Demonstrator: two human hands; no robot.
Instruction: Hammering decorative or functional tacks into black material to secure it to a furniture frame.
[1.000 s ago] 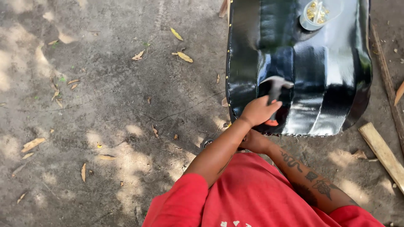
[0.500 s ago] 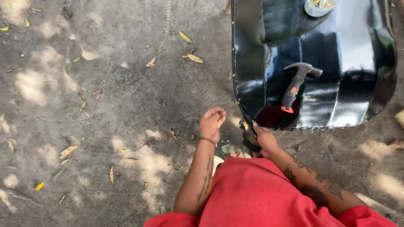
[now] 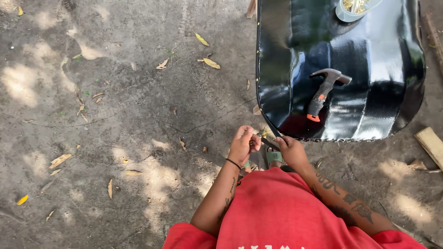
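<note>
My left hand (image 3: 243,144) and my right hand (image 3: 290,150) meet just below the near left corner of a glossy black padded panel (image 3: 369,92) lying on the ground. Both pinch the end of a thin black strip (image 3: 269,142) that runs off the panel's left edge. A hammer (image 3: 324,92) with a black and orange handle lies loose on the panel, head pointing away from me. A pale cup (image 3: 353,10) holding small yellowish pieces stands at the panel's far edge.
Bare dirt ground (image 3: 115,115) with scattered dry leaves lies to the left. A wooden offcut (image 3: 431,145) rests at the right, beside the panel. A sandalled foot (image 3: 274,157) shows beneath my hands.
My left hand has left the hammer lying on the panel and pulled back to the near corner. It now joins my right hand on the strip.
</note>
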